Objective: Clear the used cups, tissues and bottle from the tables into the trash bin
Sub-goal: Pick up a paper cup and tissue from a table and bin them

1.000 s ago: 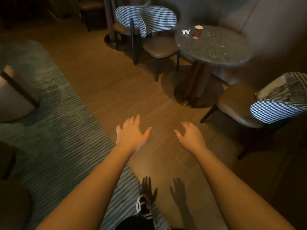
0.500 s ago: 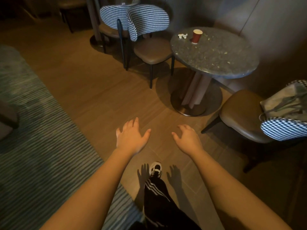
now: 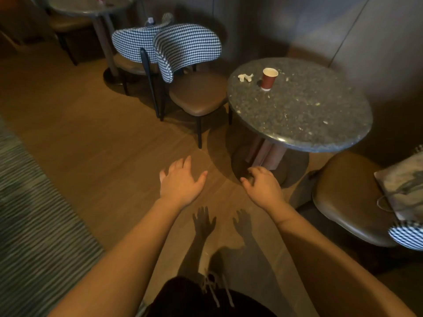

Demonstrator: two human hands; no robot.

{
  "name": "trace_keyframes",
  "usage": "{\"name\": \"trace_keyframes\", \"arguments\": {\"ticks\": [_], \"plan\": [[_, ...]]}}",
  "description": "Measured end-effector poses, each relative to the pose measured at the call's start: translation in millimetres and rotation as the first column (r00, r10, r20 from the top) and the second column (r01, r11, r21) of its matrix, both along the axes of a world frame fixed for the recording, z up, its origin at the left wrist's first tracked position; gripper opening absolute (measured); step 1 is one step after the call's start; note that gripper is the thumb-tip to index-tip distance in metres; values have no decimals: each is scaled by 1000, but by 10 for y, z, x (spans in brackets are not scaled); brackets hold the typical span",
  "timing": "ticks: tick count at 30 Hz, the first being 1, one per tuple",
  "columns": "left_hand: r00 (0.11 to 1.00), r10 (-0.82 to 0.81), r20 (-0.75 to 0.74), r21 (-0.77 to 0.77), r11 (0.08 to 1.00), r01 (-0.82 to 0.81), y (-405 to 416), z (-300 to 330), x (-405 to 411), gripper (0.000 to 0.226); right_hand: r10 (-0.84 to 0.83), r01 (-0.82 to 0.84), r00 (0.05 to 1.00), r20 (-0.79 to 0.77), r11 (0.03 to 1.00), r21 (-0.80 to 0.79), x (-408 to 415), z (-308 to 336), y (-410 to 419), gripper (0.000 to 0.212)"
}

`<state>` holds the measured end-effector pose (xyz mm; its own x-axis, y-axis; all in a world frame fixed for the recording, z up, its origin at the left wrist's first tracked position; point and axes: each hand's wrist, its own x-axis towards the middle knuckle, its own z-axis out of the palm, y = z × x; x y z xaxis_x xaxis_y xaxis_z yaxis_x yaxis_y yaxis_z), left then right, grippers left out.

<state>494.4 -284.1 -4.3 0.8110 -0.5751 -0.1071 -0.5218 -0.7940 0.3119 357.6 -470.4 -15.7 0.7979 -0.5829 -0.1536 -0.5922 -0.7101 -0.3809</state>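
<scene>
Both the left hand [image 3: 179, 183] and right hand [image 3: 263, 187] hang empty, fingers relaxed. The red paper cup [image 3: 269, 78] stands upright at one o'clock on the round speckled stone table [image 3: 309, 115], crumpled white tissue [image 3: 245, 77] just beside; grasp the cup mid-wall, gently.

Two round benches are in view: the near bench [image 3: 320, 115] and a far bench [image 3: 75, 5]. One red paper cup [image 3: 269, 78] and one crumpled tissue [image 3: 245, 77] stand on the near one. Three houndstooth-backed chairs [image 3: 187, 51] are counted, and two bare hands [image 3: 180, 183].
</scene>
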Motion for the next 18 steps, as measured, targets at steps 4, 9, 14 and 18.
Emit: {"name": "trace_keyframes", "arguments": {"ticks": [4,9,14,18], "plan": [[1000,-13,-15,2,1000,13,-420,-53,571,78,-38,38,999,22,999,-1,480,5,-370,49],[998,-59,-27,-13,998,59,-968,-174,1332,78,-115,114,993,9,993,26,1151,-100,-846,50],[989,-140,-43,-42,989,139,-1617,-276,2275,78,-220,220,975,-13,971,97,1963,-237,-1399,46],[975,-220,-33,-28,975,219,-2215,-270,3098,76,-335,332,942,8,936,116,2637,-283,-1780,42]]}}
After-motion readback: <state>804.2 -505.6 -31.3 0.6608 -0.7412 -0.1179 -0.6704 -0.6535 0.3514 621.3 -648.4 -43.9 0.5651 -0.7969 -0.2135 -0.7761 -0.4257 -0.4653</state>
